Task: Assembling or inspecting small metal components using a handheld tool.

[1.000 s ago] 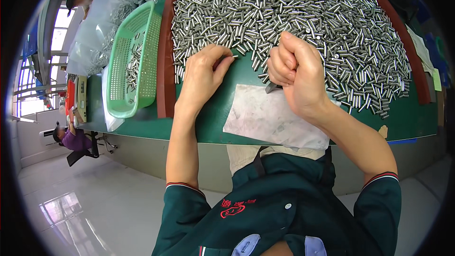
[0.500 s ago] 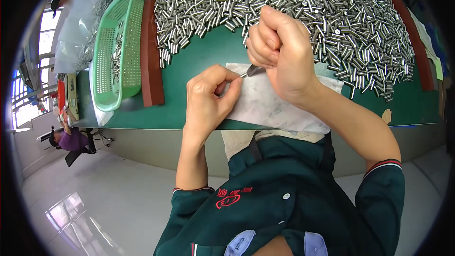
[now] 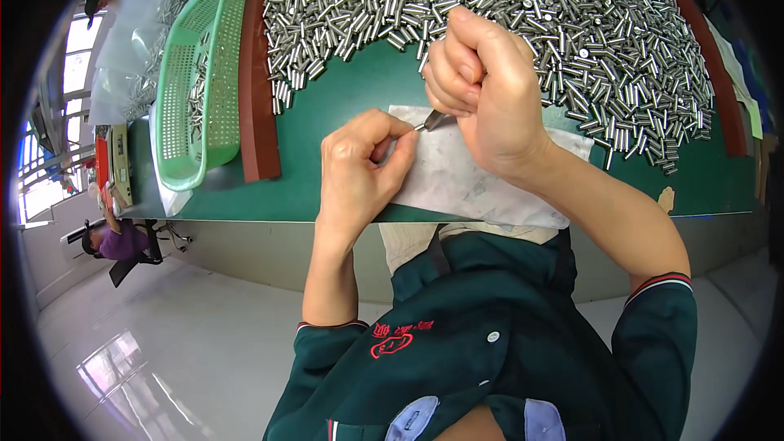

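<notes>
inspection of a single piece looks to be the step in hand: right hand [image 3: 482, 90] is curled into a fist around a small metal pin [image 3: 433, 121], its tip poking out below the knuckles. left hand [image 3: 359, 167] pinches thumb to forefinger just beside that tip, over the white cloth [image 3: 474, 184]. pile of pins [image 3: 531, 8] lies beyond the fist; next likely needs a steady fingertip handover

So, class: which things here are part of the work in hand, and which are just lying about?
In use:
right hand
left hand
small metal pin pinched at the fingertips
white sheet
heap of metal pins

Lying about:
green basket
plastic bags
brown rim
</notes>
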`<state>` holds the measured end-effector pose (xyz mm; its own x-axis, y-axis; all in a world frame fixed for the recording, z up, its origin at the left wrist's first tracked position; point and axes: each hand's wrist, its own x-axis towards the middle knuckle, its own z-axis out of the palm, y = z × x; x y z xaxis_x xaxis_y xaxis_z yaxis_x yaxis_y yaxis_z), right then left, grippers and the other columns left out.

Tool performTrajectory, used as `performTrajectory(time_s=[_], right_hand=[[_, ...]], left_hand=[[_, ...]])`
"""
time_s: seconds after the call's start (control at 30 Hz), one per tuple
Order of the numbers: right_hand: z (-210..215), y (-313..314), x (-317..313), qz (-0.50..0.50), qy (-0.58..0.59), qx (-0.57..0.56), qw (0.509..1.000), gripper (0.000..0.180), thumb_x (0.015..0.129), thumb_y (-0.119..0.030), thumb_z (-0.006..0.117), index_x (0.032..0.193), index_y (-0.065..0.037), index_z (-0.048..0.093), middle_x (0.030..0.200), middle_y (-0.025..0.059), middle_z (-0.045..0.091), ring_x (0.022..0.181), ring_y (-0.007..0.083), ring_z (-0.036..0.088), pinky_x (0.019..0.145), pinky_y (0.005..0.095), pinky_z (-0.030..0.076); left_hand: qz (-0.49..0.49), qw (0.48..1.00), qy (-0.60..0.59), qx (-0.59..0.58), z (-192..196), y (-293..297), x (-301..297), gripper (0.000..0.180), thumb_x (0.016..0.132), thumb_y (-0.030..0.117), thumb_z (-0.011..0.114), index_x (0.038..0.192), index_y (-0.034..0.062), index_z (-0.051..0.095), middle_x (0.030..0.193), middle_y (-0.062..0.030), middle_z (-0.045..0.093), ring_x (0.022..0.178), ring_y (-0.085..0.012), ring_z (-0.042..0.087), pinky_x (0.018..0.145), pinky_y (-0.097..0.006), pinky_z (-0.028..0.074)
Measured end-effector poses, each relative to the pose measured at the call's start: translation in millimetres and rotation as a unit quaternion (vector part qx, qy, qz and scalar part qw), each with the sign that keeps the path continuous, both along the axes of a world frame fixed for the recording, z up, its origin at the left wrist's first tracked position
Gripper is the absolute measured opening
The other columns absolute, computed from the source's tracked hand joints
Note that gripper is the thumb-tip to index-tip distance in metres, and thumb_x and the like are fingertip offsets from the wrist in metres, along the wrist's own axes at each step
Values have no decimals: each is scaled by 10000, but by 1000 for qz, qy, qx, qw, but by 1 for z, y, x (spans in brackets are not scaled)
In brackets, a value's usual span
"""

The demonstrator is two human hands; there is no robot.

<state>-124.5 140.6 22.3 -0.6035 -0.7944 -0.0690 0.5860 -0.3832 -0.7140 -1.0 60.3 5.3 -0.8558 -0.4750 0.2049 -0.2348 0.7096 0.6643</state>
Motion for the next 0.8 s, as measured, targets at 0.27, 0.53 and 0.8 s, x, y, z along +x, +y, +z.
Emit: performTrajectory(time_s=[0.27,0.53,0.8], right_hand=[[-4,-4,11,-41,82,-23,995,371,867,-181,362,515,-95,285,420,-16,275,392,59,177,381,224,168],[-4,-3,18,-40,128,-25,991,362,854,-183,412,523,-73,314,460,-32,303,437,42,239,391,221,206],[4,1,0,-47,10,3,999,362,850,-188,358,508,-114,267,411,-21,247,374,70,178,372,241,152]], left_hand=[[15,999,-20,48,0,2,1,61,671,-7,604,655,-4,546,482,-42,398,407,-111,342,400,-247,303],[-2,998,-21,52,7,2,2,64,678,-14,584,644,-16,530,470,-47,391,409,-108,349,401,-251,303],[19,999,-11,35,1,7,1,39,685,-5,591,676,-21,556,469,-36,388,421,-99,333,409,-243,305]])
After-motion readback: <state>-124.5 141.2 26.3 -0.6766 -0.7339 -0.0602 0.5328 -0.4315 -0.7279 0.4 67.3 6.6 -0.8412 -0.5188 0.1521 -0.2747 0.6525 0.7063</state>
